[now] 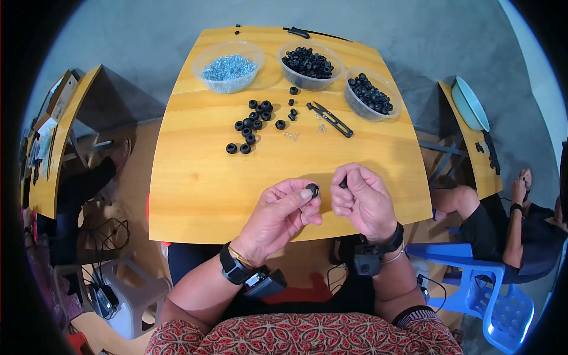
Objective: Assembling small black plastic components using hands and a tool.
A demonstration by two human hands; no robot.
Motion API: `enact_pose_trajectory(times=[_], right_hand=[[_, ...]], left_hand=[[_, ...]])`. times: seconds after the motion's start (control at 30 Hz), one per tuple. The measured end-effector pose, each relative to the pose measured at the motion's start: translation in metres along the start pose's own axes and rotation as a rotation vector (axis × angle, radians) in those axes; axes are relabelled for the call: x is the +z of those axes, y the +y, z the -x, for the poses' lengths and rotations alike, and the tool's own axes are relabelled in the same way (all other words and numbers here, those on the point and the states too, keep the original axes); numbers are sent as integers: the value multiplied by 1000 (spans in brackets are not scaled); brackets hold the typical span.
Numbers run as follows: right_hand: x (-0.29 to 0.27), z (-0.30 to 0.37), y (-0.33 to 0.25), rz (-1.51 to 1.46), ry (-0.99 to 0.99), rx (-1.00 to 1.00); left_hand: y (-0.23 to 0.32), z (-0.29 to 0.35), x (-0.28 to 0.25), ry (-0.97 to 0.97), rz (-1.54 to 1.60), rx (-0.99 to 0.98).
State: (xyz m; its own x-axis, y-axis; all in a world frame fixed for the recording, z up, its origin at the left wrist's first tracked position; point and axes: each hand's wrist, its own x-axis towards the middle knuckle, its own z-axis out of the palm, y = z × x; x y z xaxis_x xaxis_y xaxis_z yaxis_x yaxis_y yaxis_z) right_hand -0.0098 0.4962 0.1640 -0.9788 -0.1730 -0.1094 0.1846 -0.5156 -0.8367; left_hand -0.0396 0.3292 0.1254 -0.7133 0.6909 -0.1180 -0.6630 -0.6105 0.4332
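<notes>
Near the table's front edge, my left hand pinches a black ring-like piece between thumb and fingertips. Beside it, my right hand is closed with the thumb pressed on a small black part, most of it hidden by the fingers. The two hands are a little apart. Beyond them lies a loose cluster of round black pieces with holes. Right of the cluster are a few smaller black parts, tiny clear bits and black thread snips.
Three clear plastic bowls stand at the back: one with pale blue bits, two with black parts. A dark-handled tool lies at the far edge. At right, another person sits near a blue plastic chair; a grey stool stands left.
</notes>
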Motion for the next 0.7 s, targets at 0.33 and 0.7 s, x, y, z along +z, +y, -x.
enact_pose_trajectory(times=[0.33,0.7], right_hand=[[1,-2,5,136,-32,-37],[10,-3,11,707,31,-285]], left_hand=[[-2,-2,-7,-5,47,19],[-3,-1,-8,0,68,84]])
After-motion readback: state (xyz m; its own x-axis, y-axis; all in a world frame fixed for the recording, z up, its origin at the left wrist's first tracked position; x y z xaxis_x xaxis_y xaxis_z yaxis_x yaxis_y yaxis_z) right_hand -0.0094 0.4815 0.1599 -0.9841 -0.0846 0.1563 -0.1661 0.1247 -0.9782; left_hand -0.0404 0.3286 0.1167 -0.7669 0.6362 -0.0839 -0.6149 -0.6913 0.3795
